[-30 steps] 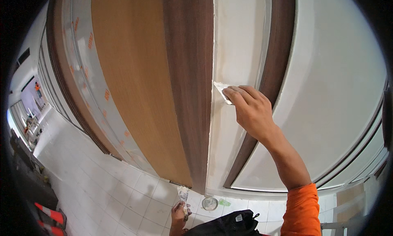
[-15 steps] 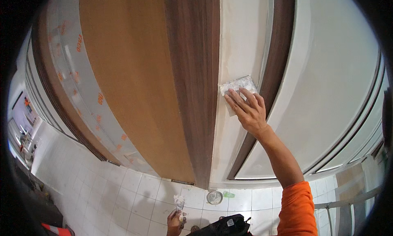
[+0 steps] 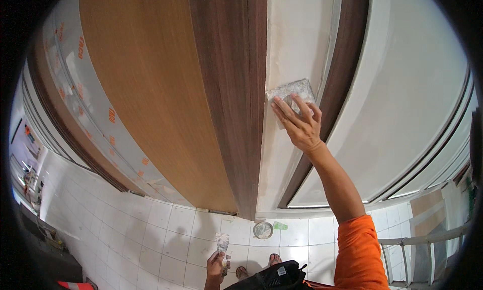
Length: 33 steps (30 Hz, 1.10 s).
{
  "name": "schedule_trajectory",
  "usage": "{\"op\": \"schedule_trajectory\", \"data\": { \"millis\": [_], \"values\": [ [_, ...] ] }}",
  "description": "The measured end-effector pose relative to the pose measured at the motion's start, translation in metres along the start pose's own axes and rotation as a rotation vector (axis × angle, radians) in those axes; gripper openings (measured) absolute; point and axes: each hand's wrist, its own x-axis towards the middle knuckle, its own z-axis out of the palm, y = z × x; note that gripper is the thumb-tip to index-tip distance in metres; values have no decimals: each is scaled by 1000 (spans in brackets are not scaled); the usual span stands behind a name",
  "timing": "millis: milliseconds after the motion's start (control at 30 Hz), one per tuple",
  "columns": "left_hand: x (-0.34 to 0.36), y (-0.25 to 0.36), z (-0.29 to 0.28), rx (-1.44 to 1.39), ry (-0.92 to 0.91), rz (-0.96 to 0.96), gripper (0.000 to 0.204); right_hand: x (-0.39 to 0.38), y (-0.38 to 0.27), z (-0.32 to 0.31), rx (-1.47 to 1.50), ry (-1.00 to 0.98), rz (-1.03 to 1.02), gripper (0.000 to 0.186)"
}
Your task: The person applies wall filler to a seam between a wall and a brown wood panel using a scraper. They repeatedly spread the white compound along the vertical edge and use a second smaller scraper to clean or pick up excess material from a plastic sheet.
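Observation:
My right hand (image 3: 301,125) holds a broad, flat scraper (image 3: 293,90) with its fingers spread over the blade's back. The grey blade is smeared with white putty and lies against the narrow white wall strip (image 3: 297,38). Lower down, my left hand (image 3: 215,267) is wrapped round the handle of a putty knife (image 3: 222,241). White putty coats that knife's blade, which points up and away from me. The wall strip has faint beige patches along its left side.
Dark brown wood trim (image 3: 229,88) borders the strip, with a tan panel (image 3: 146,88) farther left. A round tin (image 3: 263,230) and a green piece (image 3: 280,225) lie on the white tiled floor (image 3: 166,224). At right stands a railing (image 3: 422,239).
The whole view has shifted, bringing more floor and my feet into sight. The right hand and scraper sit slightly higher in the picture, still on the strip. Both hands keep their tools.

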Motion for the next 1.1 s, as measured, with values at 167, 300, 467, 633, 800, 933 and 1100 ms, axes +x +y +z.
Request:
{"op": "schedule_trajectory", "data": {
  "millis": [167, 300, 467, 633, 800, 933, 1100],
  "values": [
    [6, 7, 7, -22, -35, 33, 22, 1, -10, 6, -32, -98, 50, 38],
    [15, 13, 11, 10, -37, 32, 23, -1, -20, 5, -49, -133, 79, 41],
    [22, 24, 19, 58, -29, 29, 24, -7, -25, -12, -14, -347, 62, 47],
    [23, 20, 1, 72, -112, 36, 26, 6, -31, -51, 141, -428, 53, 49],
    [15, 20, -6, 48, -145, -9, 26, 42, -18, -45, -12, -207, 204, 53],
    [10, 26, -21, 101, -102, 20, 25, 46, -31, -29, -12, -215, 243, 56],
    [8, 39, -35, 155, -57, 13, 21, 29, -37, -25, -12, -265, 215, 53]
  ]
}}
